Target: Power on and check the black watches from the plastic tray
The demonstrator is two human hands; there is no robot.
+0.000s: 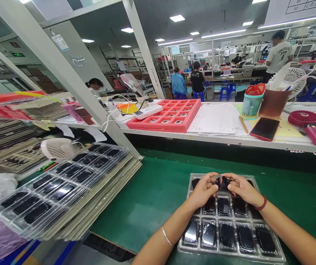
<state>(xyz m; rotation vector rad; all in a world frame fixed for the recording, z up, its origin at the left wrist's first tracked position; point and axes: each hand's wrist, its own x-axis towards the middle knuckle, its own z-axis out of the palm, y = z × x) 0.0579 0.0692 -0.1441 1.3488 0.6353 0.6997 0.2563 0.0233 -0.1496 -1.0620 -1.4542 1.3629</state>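
Left hand [205,190] and right hand [242,188] pinch small black pieces above clear tray [229,253].
Far left, stack of trays [102,191], dark rectangular units [63,192] on top; next, green worktop [146,202]; then left hand, thumb and fingers gripping left black piece [217,183], glossy, small; just beside it, right black piece [225,183], also glossy, gripped by right hand; can't tell if joined. Both are over the tray's far row; black units [227,236] below, rounded-corner rectangles, shiny with pale reflections, one per compartment.
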